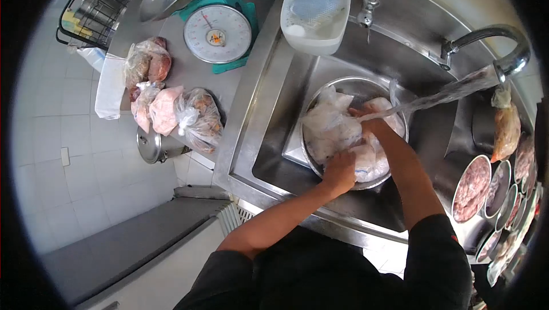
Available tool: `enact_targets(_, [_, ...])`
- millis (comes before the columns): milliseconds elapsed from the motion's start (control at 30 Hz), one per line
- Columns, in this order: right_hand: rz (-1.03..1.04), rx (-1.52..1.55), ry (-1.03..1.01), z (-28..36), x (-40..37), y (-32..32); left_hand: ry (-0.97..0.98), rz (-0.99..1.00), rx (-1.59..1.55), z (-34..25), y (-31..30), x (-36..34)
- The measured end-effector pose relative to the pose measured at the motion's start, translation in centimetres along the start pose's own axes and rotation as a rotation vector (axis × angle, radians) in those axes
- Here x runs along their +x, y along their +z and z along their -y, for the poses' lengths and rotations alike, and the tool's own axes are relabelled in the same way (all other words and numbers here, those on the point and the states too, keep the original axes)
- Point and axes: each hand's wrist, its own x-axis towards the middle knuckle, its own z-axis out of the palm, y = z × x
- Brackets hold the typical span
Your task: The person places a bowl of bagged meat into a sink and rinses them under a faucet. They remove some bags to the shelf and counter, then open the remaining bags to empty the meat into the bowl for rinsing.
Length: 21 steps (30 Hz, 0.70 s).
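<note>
A round metal bowl [307, 158] sits in the steel sink, holding several clear plastic bags [329, 127] with pale contents that I cannot make out. At the bowl's near side, my left hand [339, 171] is closed on the edge of a plastic bag. My right hand [369, 124] reaches into the middle of the bowl, its fingers bent around bag plastic and partly hidden. Running water [434, 99] from the curved faucet [503, 41] falls into the bowl right by my right hand.
A white plastic container [317, 38] stands at the sink's back edge near a second tap [368, 12]. To the left are a green dial scale [217, 34] and bagged meat [200, 118]. Bowls of ground meat [472, 189] and a hanging bag [505, 130] are on the right.
</note>
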Motion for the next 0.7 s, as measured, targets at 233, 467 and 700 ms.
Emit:
enact_targets(233, [-0.204,-0.073,0.13,-0.8,1.9,6.5,-0.045,-0.154,-0.056,1.6,-2.7,-1.7])
enact_targets(467, [-0.12,0.317,0.362,0.5,-3.9,2.5,-0.338,-0.179,-0.312,4.4,-2.3,0.4])
enact_targets(700, [-0.513,0.554,0.53,3.1,-6.4,5.5,-0.213,-0.059,-0.233,6.4,-1.4,1.9])
